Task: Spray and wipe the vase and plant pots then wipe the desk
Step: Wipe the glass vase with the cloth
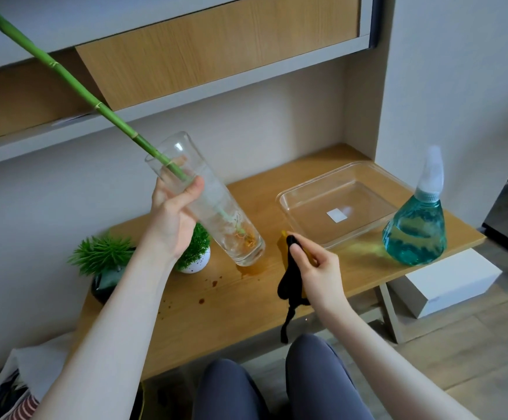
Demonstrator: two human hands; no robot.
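Gripping the tall clear glass vase (216, 204) in my left hand (172, 219), tilted, base on the wooden desk (246, 301), green bamboo stalk (74, 83) inside. Right hand (316, 268) pinches a black cloth (290, 283) just right of the vase. Blue teardrop spray bottle (416, 225) stands far right; two small potted plants (143, 256) sit left of the vase.

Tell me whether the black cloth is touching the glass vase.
Apart. The head view shows bare desk between the black cloth, pinched in the right hand, and the tilted glass vase gripped by the left hand.
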